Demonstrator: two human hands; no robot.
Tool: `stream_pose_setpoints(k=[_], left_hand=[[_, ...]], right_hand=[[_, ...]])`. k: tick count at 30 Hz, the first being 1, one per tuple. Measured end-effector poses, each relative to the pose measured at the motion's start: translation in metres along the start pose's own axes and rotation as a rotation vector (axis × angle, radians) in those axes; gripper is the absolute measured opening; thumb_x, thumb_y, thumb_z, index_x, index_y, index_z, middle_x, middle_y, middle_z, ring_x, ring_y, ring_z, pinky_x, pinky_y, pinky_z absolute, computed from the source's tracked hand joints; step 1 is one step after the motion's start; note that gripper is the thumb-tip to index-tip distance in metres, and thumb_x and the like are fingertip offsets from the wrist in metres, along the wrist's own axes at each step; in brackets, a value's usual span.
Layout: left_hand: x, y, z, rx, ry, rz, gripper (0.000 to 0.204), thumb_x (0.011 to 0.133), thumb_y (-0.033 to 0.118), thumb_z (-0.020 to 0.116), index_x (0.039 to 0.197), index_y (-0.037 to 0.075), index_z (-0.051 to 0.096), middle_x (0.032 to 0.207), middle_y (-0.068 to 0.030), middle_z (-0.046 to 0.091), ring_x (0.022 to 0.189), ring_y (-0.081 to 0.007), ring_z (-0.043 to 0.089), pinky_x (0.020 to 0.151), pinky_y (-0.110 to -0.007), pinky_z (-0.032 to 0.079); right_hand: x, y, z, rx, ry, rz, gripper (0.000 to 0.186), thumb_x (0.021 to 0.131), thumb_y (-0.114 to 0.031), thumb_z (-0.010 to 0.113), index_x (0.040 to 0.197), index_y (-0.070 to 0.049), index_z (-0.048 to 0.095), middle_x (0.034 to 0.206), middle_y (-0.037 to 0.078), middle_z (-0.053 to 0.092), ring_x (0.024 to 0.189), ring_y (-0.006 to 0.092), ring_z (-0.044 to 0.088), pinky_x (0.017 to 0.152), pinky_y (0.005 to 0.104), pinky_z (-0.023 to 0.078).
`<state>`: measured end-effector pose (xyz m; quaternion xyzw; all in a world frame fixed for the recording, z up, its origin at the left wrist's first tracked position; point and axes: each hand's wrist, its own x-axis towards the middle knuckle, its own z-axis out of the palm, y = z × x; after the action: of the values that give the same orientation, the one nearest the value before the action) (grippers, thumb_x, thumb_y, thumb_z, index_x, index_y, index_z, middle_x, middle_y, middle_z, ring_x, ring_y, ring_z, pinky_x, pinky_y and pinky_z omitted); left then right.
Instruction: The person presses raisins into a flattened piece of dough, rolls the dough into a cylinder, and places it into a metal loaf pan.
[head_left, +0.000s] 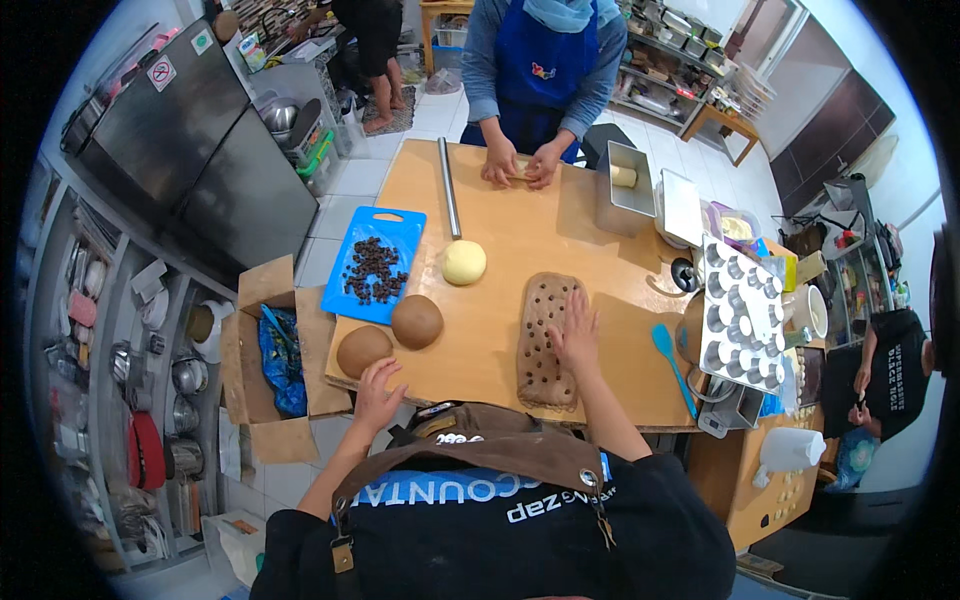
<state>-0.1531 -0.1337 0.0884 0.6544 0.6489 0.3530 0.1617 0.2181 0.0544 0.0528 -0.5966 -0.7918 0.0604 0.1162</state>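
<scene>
Flattened brown dough dotted with chocolate chips lies lengthwise on the table in front of me. My right hand rests on its right side, fingers spread and holding nothing. At the table's near left edge, my left hand is open beside a round brown dough ball; whether the fingertips touch it I cannot tell. A second brown dough ball sits just behind that one. Farther back is a pale yellow dough ball. Dark chocolate chips are heaped on a blue cutting board to the left.
A metal rolling pin lies behind the yellow ball. Across the table, a co-worker's hands press dough. On the right are a loaf tin, a blue spatula and a muffin tray. A cardboard box stands left.
</scene>
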Motion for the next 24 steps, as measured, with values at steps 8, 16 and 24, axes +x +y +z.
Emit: stream_pose_setpoints(k=[8,16,24], left_hand=[[0.021,-0.039,-0.032,-0.003,-0.022,0.038,0.036,0.078,0.015,0.069,0.112,0.006,0.059,0.118,-0.0122,0.056,0.111,-0.0324,0.052,0.095,-0.041,0.042],[0.020,-0.063,-0.084,0.042,-0.136,0.061,0.035,0.078,0.014,0.069,0.112,0.006,0.059,0.119,-0.0132,0.056,0.110,-0.0324,0.053,0.095,-0.040,0.043],[0.000,-0.102,-0.102,0.112,-0.119,-0.026,0.037,0.078,0.013,0.070,0.112,0.006,0.059,0.119,-0.0147,0.055,0.111,-0.0322,0.054,0.094,-0.040,0.043]], right_hand=[[0.043,-0.038,-0.013,-0.002,-0.067,0.127,0.072,0.092,-0.049,0.047,0.145,-0.006,0.026,0.147,0.014,0.032,0.136,0.0310,0.029,0.112,0.0497,0.018],[0.064,-0.043,0.046,0.053,-0.335,0.178,0.074,0.094,-0.051,0.040,0.148,-0.007,0.017,0.155,0.012,0.017,0.143,0.0279,0.013,0.116,0.0454,0.011],[0.071,-0.040,0.041,-0.022,-0.417,0.209,0.073,0.095,-0.054,0.032,0.149,-0.008,0.016,0.157,0.007,0.012,0.144,0.0260,0.010,0.117,0.0447,0.009]])
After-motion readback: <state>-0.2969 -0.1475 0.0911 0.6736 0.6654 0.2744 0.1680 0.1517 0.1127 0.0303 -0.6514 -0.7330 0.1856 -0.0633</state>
